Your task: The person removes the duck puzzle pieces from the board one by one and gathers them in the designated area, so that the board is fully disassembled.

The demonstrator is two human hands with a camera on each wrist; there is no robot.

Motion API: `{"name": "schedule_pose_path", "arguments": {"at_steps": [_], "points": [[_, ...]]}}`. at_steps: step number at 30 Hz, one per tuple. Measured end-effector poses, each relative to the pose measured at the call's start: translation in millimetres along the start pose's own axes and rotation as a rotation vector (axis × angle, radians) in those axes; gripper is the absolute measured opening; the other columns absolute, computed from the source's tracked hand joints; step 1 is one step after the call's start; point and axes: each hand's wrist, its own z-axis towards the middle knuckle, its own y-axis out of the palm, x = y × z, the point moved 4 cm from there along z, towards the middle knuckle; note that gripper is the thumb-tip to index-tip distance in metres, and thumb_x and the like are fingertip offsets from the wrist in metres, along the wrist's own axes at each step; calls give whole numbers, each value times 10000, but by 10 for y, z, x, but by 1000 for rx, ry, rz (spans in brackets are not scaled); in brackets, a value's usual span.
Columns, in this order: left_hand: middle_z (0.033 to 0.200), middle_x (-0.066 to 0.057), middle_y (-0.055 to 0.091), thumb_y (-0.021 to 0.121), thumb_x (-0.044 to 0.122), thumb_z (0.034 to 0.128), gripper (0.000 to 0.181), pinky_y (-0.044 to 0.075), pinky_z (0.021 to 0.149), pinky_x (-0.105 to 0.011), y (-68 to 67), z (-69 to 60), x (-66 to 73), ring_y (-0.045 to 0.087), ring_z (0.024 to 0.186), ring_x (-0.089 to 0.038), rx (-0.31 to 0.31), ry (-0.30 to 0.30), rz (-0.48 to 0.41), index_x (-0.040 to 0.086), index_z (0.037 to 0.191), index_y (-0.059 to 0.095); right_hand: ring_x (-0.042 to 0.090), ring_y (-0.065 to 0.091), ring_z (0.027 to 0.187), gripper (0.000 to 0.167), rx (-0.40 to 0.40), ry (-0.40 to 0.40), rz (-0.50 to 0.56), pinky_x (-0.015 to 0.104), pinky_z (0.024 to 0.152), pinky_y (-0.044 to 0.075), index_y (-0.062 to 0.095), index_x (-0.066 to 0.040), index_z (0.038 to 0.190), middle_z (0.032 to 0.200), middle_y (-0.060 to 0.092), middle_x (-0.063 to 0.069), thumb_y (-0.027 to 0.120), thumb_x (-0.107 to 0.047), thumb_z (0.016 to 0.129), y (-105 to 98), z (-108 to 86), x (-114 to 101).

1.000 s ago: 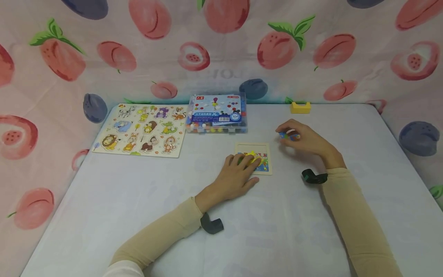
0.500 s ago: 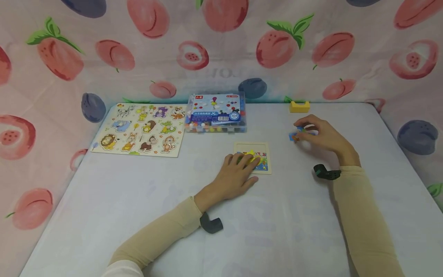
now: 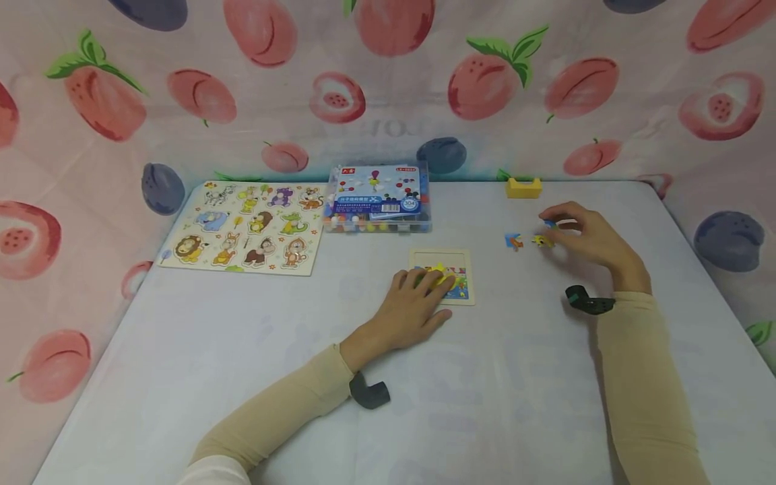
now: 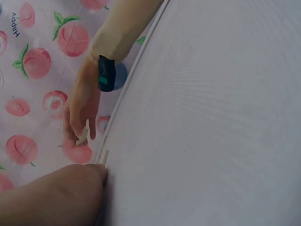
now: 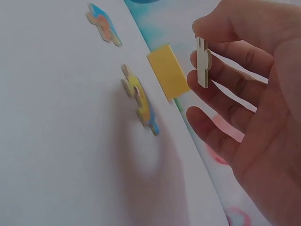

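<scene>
My left hand (image 3: 412, 310) rests on a small framed picture puzzle (image 3: 462, 288), fingers spread over a yellow piece (image 3: 447, 273) in it. My right hand (image 3: 597, 242) is above the table at the right and pinches a small puzzle piece (image 5: 202, 63) between thumb and fingertips; its plain edge faces the right wrist view. Below it lie two loose pieces: a yellow one (image 3: 542, 240) nearer the hand and a blue and orange one (image 3: 514, 241) to its left, apart from each other. In the left wrist view, my left hand (image 4: 56, 193) covers most of the frame.
At the back left lies an animal puzzle board (image 3: 242, 263), beside a clear plastic case (image 3: 378, 195) of coloured balls. A yellow block (image 3: 524, 189) stands near the back edge, behind the loose pieces. A patterned cloth hangs behind the table.
My right hand has moved to the right. The blue and orange piece and then the yellow piece have left its grip and lie on the table. The left hand has stayed in place.
</scene>
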Motion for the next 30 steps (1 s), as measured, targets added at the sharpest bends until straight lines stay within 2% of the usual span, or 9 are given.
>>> {"name": "schedule_pose_path", "arguments": {"at_steps": [4, 6, 10, 13, 23, 30], "points": [[1478, -13, 346, 324, 502, 987, 592, 254, 1046, -443, 2, 1, -3, 302, 1326, -244, 1, 0, 0, 226, 1506, 250, 29, 479, 1048, 367, 31, 15, -4, 98, 899, 358, 551, -91, 1238, 1235, 519, 20, 606, -261, 917, -61, -41, 44], [1476, -13, 347, 323, 501, 988, 591, 255, 1044, -444, 2, 1, -5, 304, 1325, -244, 5, 0, 0, 224, 1505, 253, 44, 480, 1055, 358, 44, 18, 0, 139, 934, 368, 551, -82, 1232, 1238, 525, 41, 607, -243, 917, -82, -53, 64], [1475, -15, 348, 326, 499, 988, 590, 255, 1042, -446, 5, -1, -4, 303, 1325, -247, 6, 2, -7, 220, 1504, 257, 21, 459, 1054, 359, 48, 49, -7, 330, 1018, 381, 540, -77, 1242, 1257, 518, 82, 599, -222, 920, -107, -80, 117], [1475, -14, 347, 327, 499, 988, 591, 256, 1039, -444, 3, -4, -1, 303, 1324, -246, 2, 1, -7, 221, 1504, 256, 32, 441, 1062, 370, 39, 78, -22, 456, 1030, 361, 524, -63, 1260, 1270, 503, 113, 583, -214, 927, -122, -104, 170], [1480, -8, 341, 327, 502, 986, 594, 252, 1046, -441, -9, 5, 3, 300, 1327, -241, -8, -6, -2, 228, 1507, 248, 325, 421, 1204, 463, 10, 216, -36, 530, 1042, 331, 499, -67, 1299, 1341, 427, 126, 579, -330, 926, -159, -171, 358], [1480, -12, 344, 332, 494, 988, 588, 250, 1055, -445, -29, -1, 15, 297, 1336, -245, -8, -10, -21, 223, 1503, 252, 334, 400, 1181, 452, -16, 227, -98, 525, 1009, 305, 520, -95, 1298, 1353, 420, 130, 580, -343, 925, -158, -183, 436]]}}
